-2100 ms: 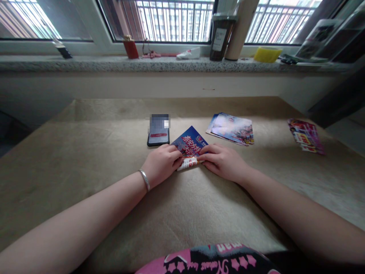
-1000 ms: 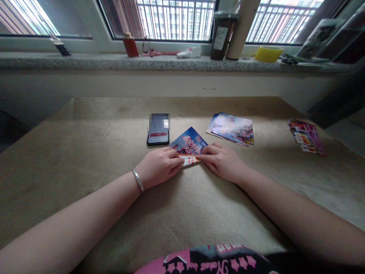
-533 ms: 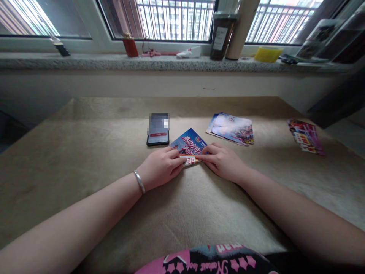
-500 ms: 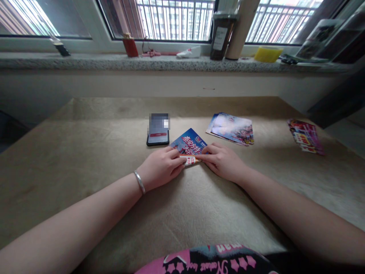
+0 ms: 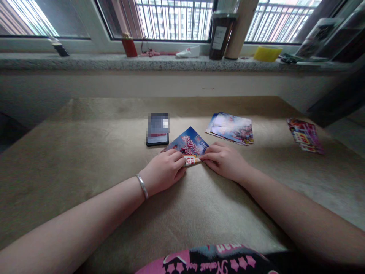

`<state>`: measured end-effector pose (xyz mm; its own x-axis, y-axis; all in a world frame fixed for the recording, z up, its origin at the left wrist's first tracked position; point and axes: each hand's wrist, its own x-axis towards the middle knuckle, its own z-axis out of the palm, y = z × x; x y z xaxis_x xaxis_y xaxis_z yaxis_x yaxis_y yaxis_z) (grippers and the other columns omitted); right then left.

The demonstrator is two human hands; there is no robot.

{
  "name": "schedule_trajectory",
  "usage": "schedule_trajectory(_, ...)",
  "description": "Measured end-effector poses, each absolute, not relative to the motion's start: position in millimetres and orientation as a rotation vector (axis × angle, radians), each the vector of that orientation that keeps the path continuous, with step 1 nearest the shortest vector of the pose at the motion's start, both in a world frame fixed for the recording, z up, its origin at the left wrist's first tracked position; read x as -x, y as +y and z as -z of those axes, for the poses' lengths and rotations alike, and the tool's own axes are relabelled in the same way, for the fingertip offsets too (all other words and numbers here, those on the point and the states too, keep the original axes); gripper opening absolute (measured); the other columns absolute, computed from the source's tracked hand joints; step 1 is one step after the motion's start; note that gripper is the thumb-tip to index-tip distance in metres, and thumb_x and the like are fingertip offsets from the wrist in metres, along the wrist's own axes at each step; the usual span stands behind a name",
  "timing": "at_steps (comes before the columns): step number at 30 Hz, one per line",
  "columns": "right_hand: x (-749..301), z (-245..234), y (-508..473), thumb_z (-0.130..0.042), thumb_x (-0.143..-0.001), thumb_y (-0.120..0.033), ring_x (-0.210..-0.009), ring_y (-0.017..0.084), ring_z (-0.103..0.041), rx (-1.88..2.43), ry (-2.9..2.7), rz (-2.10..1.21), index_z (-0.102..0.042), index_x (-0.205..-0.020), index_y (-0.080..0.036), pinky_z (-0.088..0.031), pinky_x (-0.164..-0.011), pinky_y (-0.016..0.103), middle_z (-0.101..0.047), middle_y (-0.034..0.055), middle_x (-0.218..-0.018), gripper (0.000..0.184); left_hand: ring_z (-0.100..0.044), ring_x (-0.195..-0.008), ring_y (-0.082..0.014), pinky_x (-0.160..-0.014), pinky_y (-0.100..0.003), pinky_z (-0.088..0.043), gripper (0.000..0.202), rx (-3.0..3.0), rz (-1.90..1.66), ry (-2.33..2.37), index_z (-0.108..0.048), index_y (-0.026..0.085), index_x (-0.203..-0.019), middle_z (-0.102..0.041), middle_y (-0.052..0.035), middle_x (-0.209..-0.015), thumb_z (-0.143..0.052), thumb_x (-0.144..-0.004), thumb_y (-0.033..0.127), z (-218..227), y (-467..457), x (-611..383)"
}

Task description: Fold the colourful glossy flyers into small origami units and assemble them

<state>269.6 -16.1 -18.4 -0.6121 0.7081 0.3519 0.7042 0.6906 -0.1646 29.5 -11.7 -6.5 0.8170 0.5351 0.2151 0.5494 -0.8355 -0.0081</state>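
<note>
A blue printed paper leaflet [image 5: 190, 141] with pink lettering lies on the table, one corner pointing away from me. Along its near edge runs a narrow folded strip with white, orange and red print. My left hand [image 5: 167, 169], a silver bangle at its wrist, has its fingers curled over the left part of that edge. At the right end of the strip, my right hand [image 5: 222, 160] pinches the paper between thumb and fingers. Both hands rest low on the table; their fingertips are partly hidden.
A phone [image 5: 157, 140], partly pixelated, lies behind my left hand. Beyond my right hand is a stack of similar leaflets [image 5: 232, 127]. Folded colourful papers [image 5: 305, 136] lie far right on the table [image 5: 99, 152]. A granite sill [image 5: 171, 64] carries a dark jar [image 5: 221, 36] and a yellow object [image 5: 267, 54].
My left hand has slid slightly left and nearer, uncovering more of the leaflet's left side. My right hand has shifted a little right, its index finger drawn back along the strip.
</note>
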Motion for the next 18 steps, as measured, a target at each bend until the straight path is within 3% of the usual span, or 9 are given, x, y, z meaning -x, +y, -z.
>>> schedule_trajectory(8, -270.7, 13.4, -19.7, -0.051, -0.09, -0.023, -0.08, 0.016, -0.056, 1.163, -2.579, 0.028, -0.071, -0.096, -0.024, -0.041, -0.068, 0.027, -0.067, 0.0028, -0.083, 0.021, -0.052, -0.097, -0.0253, -0.087, -0.041, -0.047, 0.041, 2.916, 0.175, -0.93, -0.051, 0.015, -0.123, -0.059, -0.0099, -0.103, -0.045, -0.091, 0.039, 4.2, -18.5, -31.1)
schedule_trajectory(18, -274.6, 10.0, -19.3, -0.051, -0.089, -0.02, -0.078, 0.015, -0.056, 1.215, -2.612, 0.046, -0.069, -0.088, -0.02, -0.039, -0.065, 0.025, -0.065, 0.0038, -0.083, 0.019, -0.05, -0.096, -0.0256, -0.085, -0.039, -0.045, 0.041, 2.889, 0.135, -0.952, -0.052, 0.015, -0.122, -0.057, -0.0096, -0.103, -0.044, -0.091, 0.041, 4.9, -18.5, -33.0)
